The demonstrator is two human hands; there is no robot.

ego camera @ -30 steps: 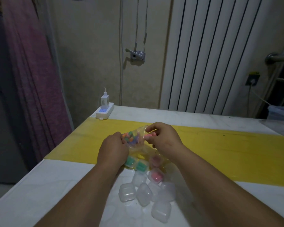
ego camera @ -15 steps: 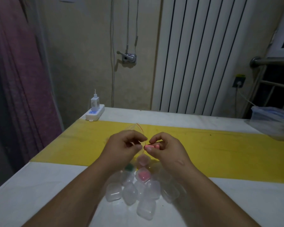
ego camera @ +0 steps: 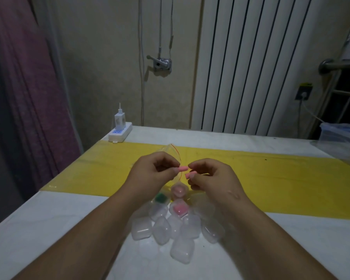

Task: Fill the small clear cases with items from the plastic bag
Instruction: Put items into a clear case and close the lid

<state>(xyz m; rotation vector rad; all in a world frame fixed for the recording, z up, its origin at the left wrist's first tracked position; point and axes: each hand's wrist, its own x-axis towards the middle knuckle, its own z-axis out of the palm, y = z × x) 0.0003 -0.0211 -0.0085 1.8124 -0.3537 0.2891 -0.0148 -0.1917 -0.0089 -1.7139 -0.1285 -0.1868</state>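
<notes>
Both hands are raised over the table above a cluster of small clear cases (ego camera: 162,229). My left hand (ego camera: 153,174) pinches one pink item (ego camera: 182,168) and also holds the clear plastic bag (ego camera: 173,151), whose red-lined mouth stands up behind its fingers. Close beside it, my right hand (ego camera: 209,178) pinches a second pink item (ego camera: 191,175). Two cases with pink contents (ego camera: 178,189) (ego camera: 179,208) and one with green contents (ego camera: 161,198) lie under the hands; the other cases look empty.
The white table carries a yellow band (ego camera: 281,178) across its middle. A white power strip with a charger (ego camera: 120,131) sits at the far left edge. A clear plastic box (ego camera: 341,138) stands at the far right. A radiator and a wall lie behind.
The bag, held open between both hands a second ago with my right fingers at its mouth, now stays in my left hand. Each hand now pinches a pink item.
</notes>
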